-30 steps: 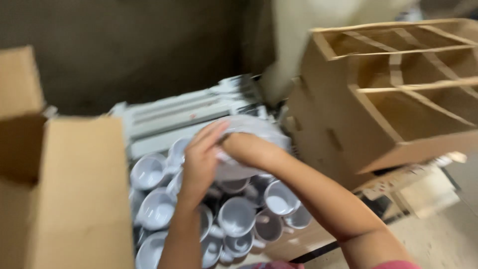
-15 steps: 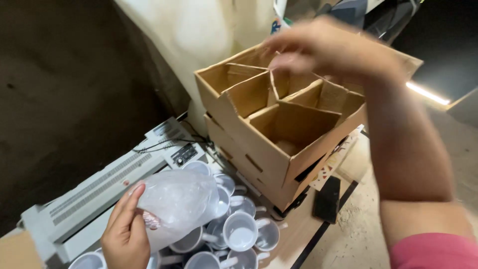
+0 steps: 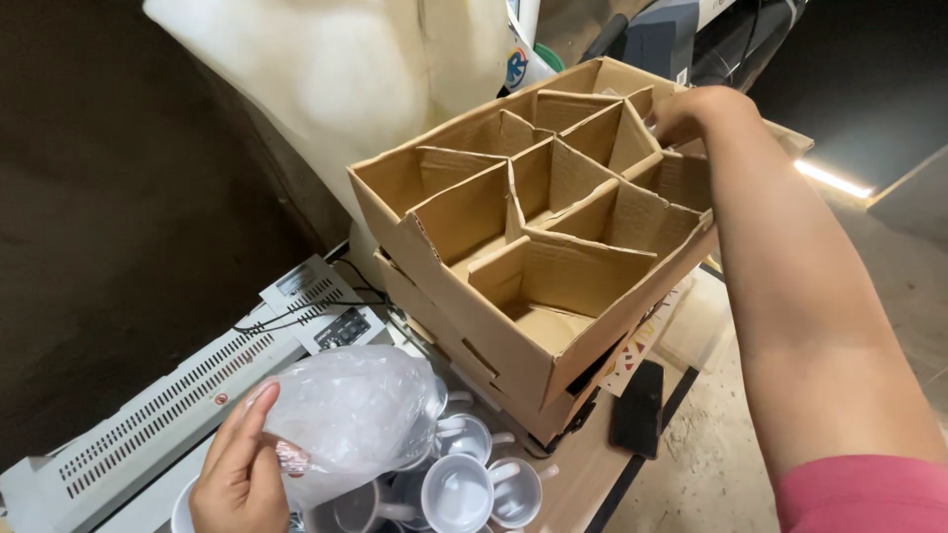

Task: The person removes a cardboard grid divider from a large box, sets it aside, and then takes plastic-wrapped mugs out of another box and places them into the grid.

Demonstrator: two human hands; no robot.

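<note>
From the head camera, your left hand (image 3: 237,474) was low at the near left, fingers closed around a crumpled clear plastic bag (image 3: 346,415), thumb and fingers pinching its left side. The bag hung just above a cluster of white mugs (image 3: 464,484) that stood packed together, open mouths up, their handles pointing various ways. The bag covered some of them.

Your right hand (image 3: 696,114) was stretched out to the far side of a cardboard box (image 3: 494,326), its fingers curled over the far right rim. Whether they pinched the rim or a divider you could not tell from this angle, as the fingertips were hidden inside the box. The box was tilted, its open top turned toward you, and cardboard dividers (image 3: 553,197) split it into a grid of compartments; those in view showed only bare brown cardboard. It sat on a second, flatter cardboard box (image 3: 464,370) whose edge showed beneath it.

Left of the mugs lay a long white machine (image 3: 197,385) with rows of vent slots, a small round red sticker on its top and a dark control panel at its far end. A black cable (image 3: 296,316) ran along behind it. To the right of the boxes a flat black object (image 3: 640,410) lay on the wooden surface (image 3: 573,484), beside a printed sheet (image 3: 647,336) with coloured triangles. A white bottle (image 3: 523,59) with a round blue label stood behind the box.
</note>
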